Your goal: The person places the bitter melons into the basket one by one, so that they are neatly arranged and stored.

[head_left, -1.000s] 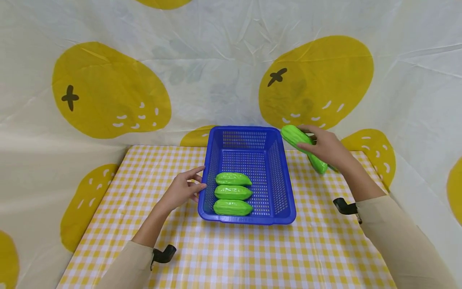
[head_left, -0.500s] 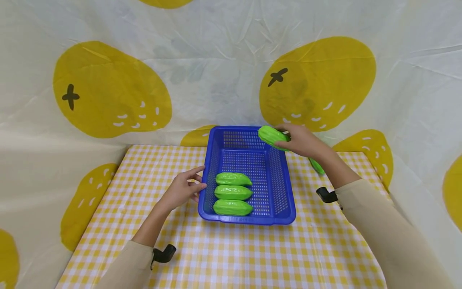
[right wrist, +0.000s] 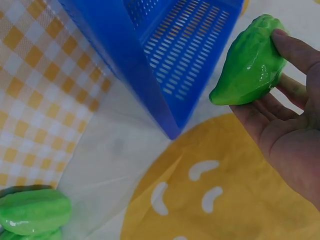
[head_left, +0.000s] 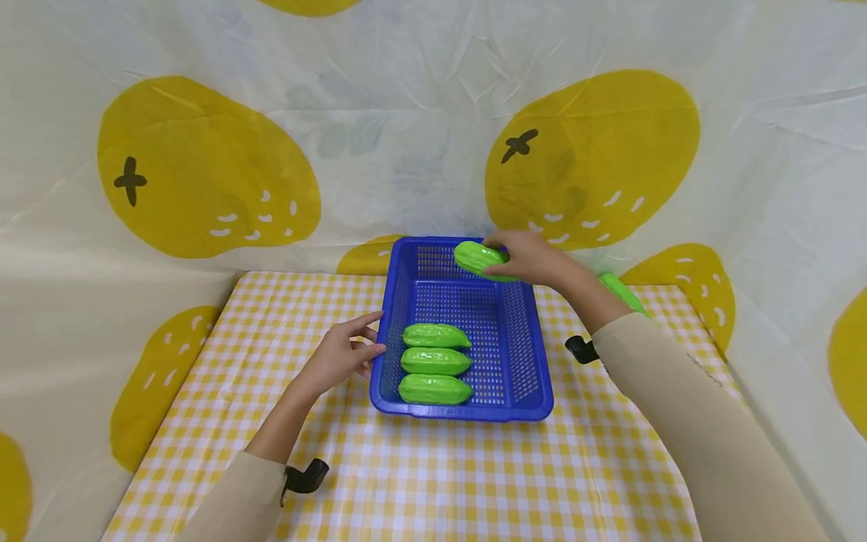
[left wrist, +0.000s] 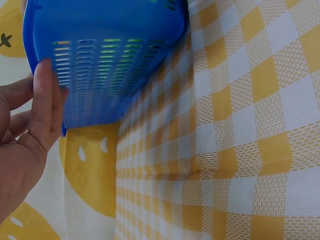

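Observation:
My right hand (head_left: 531,260) grips a shiny green ridged bitter melon (head_left: 474,258) over the far right part of the blue plastic basket (head_left: 462,412). In the right wrist view, thumb and fingers lie on opposite sides of the bitter melon (right wrist: 252,62), its pointed end sticking out. Three similar bitter melons (head_left: 436,361) lie side by side in the near left of the basket. My left hand (head_left: 339,357) touches the basket's left rim with relaxed, extended fingers. In the left wrist view its fingers (left wrist: 44,92) rest against the slotted outer wall.
Right of the basket, another bitter melon (head_left: 619,292) lies partly hidden by my right forearm; the right wrist view shows two bitter melons (right wrist: 34,212) there. A yellow-and-white checked cloth (head_left: 433,482) covers the table. A curtain (head_left: 400,135) with large yellow fruit prints hangs close behind.
My right hand has carried the bitter melon leftward, from beyond the basket's right rim to over its far end. The left hand and the basket keep their place.

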A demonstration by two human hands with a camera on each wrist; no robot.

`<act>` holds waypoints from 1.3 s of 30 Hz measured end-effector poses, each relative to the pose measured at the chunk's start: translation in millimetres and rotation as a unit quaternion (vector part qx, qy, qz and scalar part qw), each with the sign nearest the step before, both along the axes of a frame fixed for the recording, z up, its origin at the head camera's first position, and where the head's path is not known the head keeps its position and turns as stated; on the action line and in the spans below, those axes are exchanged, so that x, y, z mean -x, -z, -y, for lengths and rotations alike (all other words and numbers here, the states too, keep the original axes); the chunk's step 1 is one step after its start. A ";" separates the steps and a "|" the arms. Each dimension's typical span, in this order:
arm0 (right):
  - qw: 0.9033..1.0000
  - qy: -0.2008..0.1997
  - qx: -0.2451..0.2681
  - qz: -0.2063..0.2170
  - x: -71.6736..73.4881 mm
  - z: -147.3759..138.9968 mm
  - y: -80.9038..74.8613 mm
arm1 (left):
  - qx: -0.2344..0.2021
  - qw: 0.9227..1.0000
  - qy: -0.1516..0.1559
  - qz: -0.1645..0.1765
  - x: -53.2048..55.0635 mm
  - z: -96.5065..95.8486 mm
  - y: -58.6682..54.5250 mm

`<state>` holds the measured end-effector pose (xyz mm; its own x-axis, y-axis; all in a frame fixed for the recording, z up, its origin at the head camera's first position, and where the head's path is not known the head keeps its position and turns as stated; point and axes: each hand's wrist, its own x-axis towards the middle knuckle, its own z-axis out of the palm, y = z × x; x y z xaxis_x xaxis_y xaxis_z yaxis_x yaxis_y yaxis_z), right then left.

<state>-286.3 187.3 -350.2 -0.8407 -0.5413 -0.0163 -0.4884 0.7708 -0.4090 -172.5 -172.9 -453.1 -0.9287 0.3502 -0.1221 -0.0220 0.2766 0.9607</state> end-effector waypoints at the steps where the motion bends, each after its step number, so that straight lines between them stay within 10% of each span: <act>1: 1.000 -0.002 -0.004 0.002 1.7 3.1 1.4 | -0.001 1.000 0.000 0.000 -0.2 0.3 0.1; 39: 0.989 -0.028 -0.085 0.121 5.2 88.4 64.9 | -0.008 1.000 0.002 0.000 1.0 1.8 1.7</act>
<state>-291.5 98.9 -415.1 -0.7696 -0.5591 -0.3085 -0.4361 0.8131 -0.3856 -173.5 -174.8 -454.8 -0.9276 0.3551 -0.1160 -0.0206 0.2616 0.9650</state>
